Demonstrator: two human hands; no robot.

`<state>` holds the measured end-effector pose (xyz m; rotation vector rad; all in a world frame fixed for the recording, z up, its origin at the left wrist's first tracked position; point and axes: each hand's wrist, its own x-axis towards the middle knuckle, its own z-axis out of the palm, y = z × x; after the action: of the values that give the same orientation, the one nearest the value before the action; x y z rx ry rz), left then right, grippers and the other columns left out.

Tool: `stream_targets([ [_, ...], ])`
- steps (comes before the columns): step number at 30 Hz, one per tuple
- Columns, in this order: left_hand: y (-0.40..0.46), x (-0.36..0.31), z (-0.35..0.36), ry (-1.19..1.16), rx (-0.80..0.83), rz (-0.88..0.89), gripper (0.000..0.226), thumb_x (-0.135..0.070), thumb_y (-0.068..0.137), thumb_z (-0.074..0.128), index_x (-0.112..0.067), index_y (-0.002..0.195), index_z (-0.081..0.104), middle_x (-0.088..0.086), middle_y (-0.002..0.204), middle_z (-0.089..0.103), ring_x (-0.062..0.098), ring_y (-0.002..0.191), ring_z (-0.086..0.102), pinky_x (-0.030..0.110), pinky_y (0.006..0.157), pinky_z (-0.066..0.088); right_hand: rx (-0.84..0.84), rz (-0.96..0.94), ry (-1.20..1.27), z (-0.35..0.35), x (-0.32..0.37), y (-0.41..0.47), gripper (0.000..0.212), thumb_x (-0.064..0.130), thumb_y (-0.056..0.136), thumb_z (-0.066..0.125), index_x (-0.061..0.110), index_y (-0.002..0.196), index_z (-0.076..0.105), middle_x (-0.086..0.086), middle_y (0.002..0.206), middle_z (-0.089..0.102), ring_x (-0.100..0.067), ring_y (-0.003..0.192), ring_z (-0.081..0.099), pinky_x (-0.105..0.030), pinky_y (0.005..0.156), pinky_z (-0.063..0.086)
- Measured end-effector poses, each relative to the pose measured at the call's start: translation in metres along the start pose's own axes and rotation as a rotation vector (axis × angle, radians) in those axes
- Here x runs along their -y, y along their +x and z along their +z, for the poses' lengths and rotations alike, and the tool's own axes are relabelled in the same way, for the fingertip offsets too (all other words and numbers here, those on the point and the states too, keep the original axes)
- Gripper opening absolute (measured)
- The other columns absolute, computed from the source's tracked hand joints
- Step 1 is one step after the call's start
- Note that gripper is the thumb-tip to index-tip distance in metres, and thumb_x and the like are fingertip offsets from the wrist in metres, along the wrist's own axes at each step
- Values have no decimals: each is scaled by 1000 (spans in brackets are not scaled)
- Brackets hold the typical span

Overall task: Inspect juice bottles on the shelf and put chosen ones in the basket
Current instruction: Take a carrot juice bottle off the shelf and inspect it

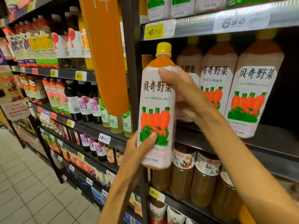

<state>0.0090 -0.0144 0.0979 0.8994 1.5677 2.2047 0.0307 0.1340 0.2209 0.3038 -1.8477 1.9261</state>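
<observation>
While you stand at the juice shelf point(242, 143), you have one carrot juice bottle point(157, 101) lifted out in front of it, upright with a slight lean, its yellow cap point(163, 48) on and its white label with the carrot picture turned toward you. Your right hand point(186, 92) wraps the upper part of the bottle from the right side, thumb lying across the top edge of the label, the fingers curled behind it out of sight. Your left hand point(137, 152) takes the lower part from the left, thumb pressed on the green leaves printed on the label, so both grips are closed round the same bottle. Just behind and to the right, more bottles of the same juice point(252, 94) stand in a row on the shelf. Below them stand jars of brown drink point(203, 180). On the shelf edge above sit a yellow price tag point(153, 31) and a white one point(234, 21). Further left, an orange hanging banner point(108, 50) covers part of other bottle rows.
</observation>
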Motion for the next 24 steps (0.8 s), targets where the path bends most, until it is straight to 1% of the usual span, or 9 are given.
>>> stream_targets([
  [4,-25,-2,17,26,2,-63,63,-71,58,70,-28,103,71,3,103,74,19,91,71,26,69,57,-142,-82,-46,17,-3,-21,40,18,87,70,8,122,55,-15,107,71,-26,92,72,-37,77,60],
  [9,-42,-3,36,3,-114,-90,48,-73,64,44,-44,86,74,-1,97,75,23,92,71,41,85,56,-87,-47,-34,14,-7,-47,39,31,88,68,14,121,57,-7,108,72,-19,93,72,-36,80,59],
  [13,-60,10,37,-260,-35,-126,47,-67,80,43,-39,104,72,-1,110,72,19,101,68,32,78,57,33,22,201,-3,-14,-59,24,42,94,55,22,90,66,-2,88,71,-18,90,70,-38,86,57],
  [15,-70,14,42,-339,26,-145,48,-66,76,54,-32,105,72,-1,99,74,16,91,71,29,72,56,99,73,284,-6,-17,-66,29,51,86,62,24,86,72,0,88,73,-17,90,71,-35,78,58],
  [17,-77,17,46,-350,101,-164,55,-64,75,60,-22,108,70,-2,84,74,11,79,71,26,67,56,143,111,305,-7,-20,-70,43,55,71,73,21,98,72,-11,105,72,-29,103,68,-45,87,55],
  [19,-83,17,47,-313,145,-194,72,-59,88,45,4,122,46,7,71,68,7,74,70,22,66,55,123,100,293,-7,-19,-73,38,46,76,71,18,101,68,-14,106,70,-37,107,65,-51,91,52],
  [20,-90,19,43,-274,174,-128,72,-53,97,31,9,120,4,9,67,65,4,71,70,19,65,55,102,82,285,-7,-18,-75,31,43,80,66,17,97,66,-11,98,71,-34,99,68,-48,88,52],
  [21,-92,22,38,-264,187,-102,65,-44,102,18,19,115,17,3,67,68,2,70,70,17,64,54,77,61,272,-7,-16,-77,27,40,82,63,16,94,64,-7,89,71,-29,89,70,-45,84,53],
  [24,-78,19,35,-147,43,-144,48,-44,102,19,-28,121,60,-9,91,75,7,86,71,18,68,55,-30,-8,123,-5,-6,-82,23,36,84,60,13,86,57,-1,76,67,-20,76,67,-38,75,54],
])
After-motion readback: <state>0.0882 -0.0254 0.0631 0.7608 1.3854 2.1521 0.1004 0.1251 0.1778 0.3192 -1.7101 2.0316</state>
